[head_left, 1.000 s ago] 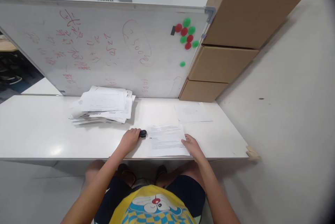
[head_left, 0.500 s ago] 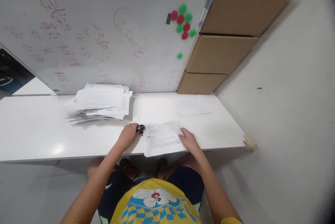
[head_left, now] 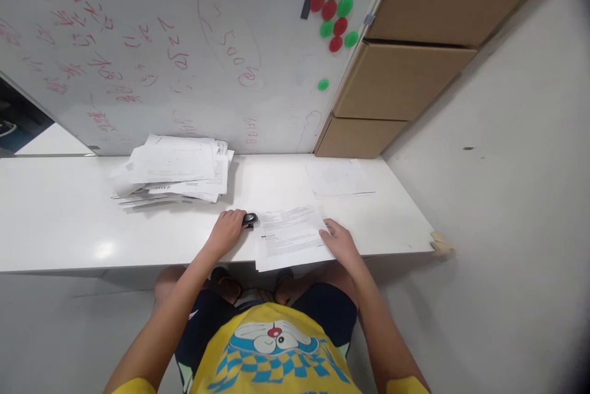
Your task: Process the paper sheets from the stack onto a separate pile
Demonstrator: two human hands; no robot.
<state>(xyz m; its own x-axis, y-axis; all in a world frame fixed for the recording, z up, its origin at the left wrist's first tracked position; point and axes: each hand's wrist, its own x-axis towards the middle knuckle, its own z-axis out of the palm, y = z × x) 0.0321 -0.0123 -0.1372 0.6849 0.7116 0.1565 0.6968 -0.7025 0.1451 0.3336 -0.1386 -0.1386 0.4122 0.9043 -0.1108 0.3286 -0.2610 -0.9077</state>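
Note:
My left hand (head_left: 228, 231) is closed around a small black stapler (head_left: 250, 219) at the left side of some printed sheets (head_left: 292, 240). The stapler's head lies close to the sheets' left edge; whether it touches them I cannot tell. At the right edge of these sheets, my right hand (head_left: 338, 240) grips them, thumb on top and fingers partly hidden. The sheets lie on the white table (head_left: 175, 240), their lower edge jutting past its front.
A thick, uneven pile of papers (head_left: 179, 163) stands at the back left. Thin sheets (head_left: 341, 177) lie at the back right. Behind the table rises a whiteboard (head_left: 276, 25) with red and green magnets, beside stacked cardboard boxes (head_left: 396, 80). A wall (head_left: 507, 197) bounds the right.
The whole view has shifted slightly. Both hands keep their holds on the stapler and the sheets, and the sheets have turned a little.

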